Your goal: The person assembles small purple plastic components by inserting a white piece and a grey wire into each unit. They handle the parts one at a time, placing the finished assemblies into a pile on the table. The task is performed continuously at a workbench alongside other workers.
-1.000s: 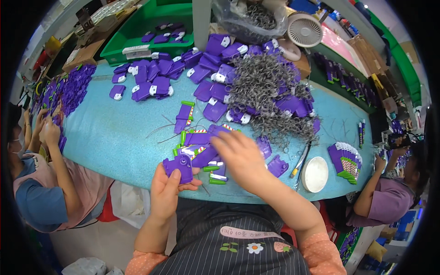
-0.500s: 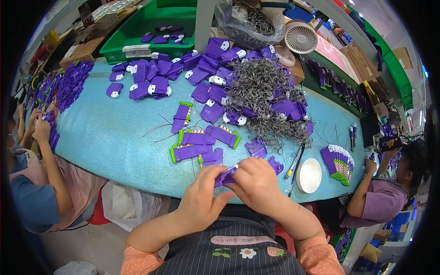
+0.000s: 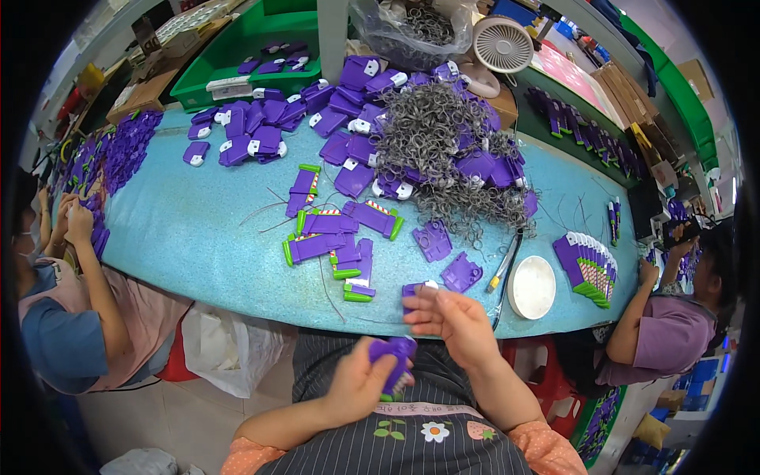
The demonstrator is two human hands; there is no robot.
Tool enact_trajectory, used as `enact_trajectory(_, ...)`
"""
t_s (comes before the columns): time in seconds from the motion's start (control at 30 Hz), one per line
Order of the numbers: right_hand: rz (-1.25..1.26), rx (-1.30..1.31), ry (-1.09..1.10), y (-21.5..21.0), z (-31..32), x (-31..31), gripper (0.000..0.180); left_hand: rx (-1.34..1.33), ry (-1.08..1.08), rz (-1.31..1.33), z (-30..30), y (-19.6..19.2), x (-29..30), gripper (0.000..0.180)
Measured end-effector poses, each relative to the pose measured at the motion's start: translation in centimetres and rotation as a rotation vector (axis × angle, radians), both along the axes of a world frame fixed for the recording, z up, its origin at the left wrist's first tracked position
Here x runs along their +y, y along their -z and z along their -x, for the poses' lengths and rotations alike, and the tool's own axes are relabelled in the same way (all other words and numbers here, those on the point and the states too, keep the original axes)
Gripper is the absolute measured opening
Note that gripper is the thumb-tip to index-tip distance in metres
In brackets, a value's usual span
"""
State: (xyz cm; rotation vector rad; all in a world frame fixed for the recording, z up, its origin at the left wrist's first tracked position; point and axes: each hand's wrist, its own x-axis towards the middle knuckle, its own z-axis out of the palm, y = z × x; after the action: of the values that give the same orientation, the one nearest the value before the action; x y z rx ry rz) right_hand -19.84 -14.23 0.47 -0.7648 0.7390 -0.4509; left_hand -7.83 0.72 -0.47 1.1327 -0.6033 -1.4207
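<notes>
Low over my apron, my left hand (image 3: 356,388) is closed on a purple plastic wing piece (image 3: 393,350), which has a green end and a striped patch partly hidden by the fingers. My right hand (image 3: 455,323) is above the table's near edge with its fingers apart. Beside its fingertips is a purple plastic shell (image 3: 410,290) with a white tip; the fingers partly cover it, and I see no grip on it. Two purple shell halves (image 3: 462,271) lie just beyond this hand. Several purple wing pieces (image 3: 318,247) with green ends are spread to the left.
A heap of grey metal rings (image 3: 439,131) covers part of a pile of purple shells (image 3: 348,150). To the right are a white bowl (image 3: 533,287), a yellow-handled tool (image 3: 496,279) and fanned wing pieces (image 3: 586,269). A green bin (image 3: 198,75) stands at the back. People sit on both sides.
My hands were together around a purple piece and are now apart. The left has come down toward my apron with a wing piece; the right has opened beside a white-tipped shell.
</notes>
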Motion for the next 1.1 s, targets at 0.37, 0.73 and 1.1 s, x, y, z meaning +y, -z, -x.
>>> enact_trajectory(0.37,0.425,0.098,0.106,-3.7,0.0,0.7,0.019,0.25,0.112,-0.14,-0.6,0.4,-0.9,0.032)
enact_trajectory(0.73,1.318,0.247,0.126,-3.6,-0.5,1.6,0.007,0.234,-0.062,0.098,-1.9,-2.0,-3.7,0.031)
enact_trajectory(1.1,1.273,0.338,0.117,-2.0,0.7,1.6,0.006,0.034,-0.089,0.123,0.8,-1.6,-2.5,0.03)
